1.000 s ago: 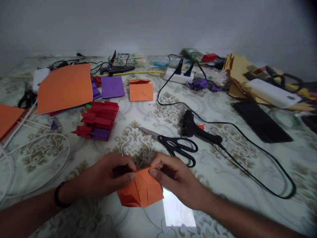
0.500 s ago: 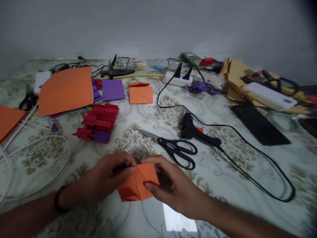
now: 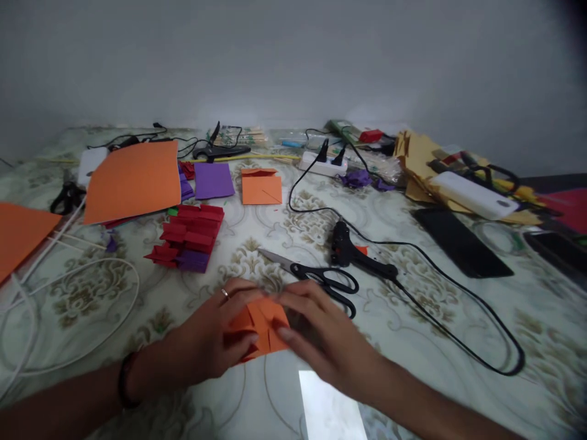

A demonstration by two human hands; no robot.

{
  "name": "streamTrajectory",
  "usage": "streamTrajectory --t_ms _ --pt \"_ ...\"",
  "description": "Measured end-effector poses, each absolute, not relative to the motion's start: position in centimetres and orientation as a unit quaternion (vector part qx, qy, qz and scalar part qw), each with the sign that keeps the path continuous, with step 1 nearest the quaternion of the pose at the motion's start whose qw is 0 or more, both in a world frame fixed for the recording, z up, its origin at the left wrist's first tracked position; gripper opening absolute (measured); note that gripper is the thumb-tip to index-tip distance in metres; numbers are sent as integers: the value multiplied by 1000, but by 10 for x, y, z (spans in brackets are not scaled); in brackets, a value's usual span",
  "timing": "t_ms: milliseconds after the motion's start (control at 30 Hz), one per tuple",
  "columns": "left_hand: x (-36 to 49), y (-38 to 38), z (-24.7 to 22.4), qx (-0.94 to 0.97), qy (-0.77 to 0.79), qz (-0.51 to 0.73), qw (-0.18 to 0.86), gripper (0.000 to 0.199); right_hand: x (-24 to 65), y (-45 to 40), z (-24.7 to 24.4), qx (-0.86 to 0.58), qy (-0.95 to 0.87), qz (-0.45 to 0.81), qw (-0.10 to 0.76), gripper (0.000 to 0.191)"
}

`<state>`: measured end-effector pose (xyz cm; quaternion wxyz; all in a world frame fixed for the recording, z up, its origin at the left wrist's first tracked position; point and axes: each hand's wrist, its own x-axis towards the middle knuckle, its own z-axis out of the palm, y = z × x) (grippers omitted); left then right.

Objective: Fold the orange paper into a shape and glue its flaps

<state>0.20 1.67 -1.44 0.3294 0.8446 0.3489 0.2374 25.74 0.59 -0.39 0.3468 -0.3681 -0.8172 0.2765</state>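
Observation:
Between my two hands is a folded piece of orange paper (image 3: pixel 265 327) with crease lines and flaps across it. My left hand (image 3: pixel 215 333) grips its left side, thumb on the face and fingers at the top edge. On the right side, my right hand (image 3: pixel 328 333) pinches the paper, with the thumb on its front and the fingers along the far edge. Just beyond my right hand lie black-handled scissors (image 3: pixel 316 273), blades pointing left. Behind the left hand sits a block of folded red and purple paper pieces (image 3: pixel 192 235).
A black glue gun (image 3: pixel 362 256) lies right of the scissors, its cord looping right. Further back are a folded orange square (image 3: pixel 261 189), a purple square (image 3: pixel 214 180), large orange sheets (image 3: pixel 135 183) and a white power strip (image 3: pixel 323 164). A black phone (image 3: pixel 463 244) lies at right.
My left hand has shifted its hold further along the orange paper's top edge, and its ring now shows. The paper has tilted slightly, and the whole view has shifted a little.

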Motion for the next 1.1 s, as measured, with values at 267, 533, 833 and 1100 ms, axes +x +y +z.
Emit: streamTrajectory --t_ms 267,533,833,1100 --pt "2 14 -19 880 331 225 257 47 368 49 9 -608 -760 -31 227 35" --pt "3 16 -21 922 258 192 215 19 380 64 -28 -655 -739 61 144 44" --pt "4 16 -17 913 259 208 238 34 364 56 -2 -715 -673 80 173 37" --pt "5 19 -15 857 325 216 337 50 349 32 27 -555 -777 66 288 14"
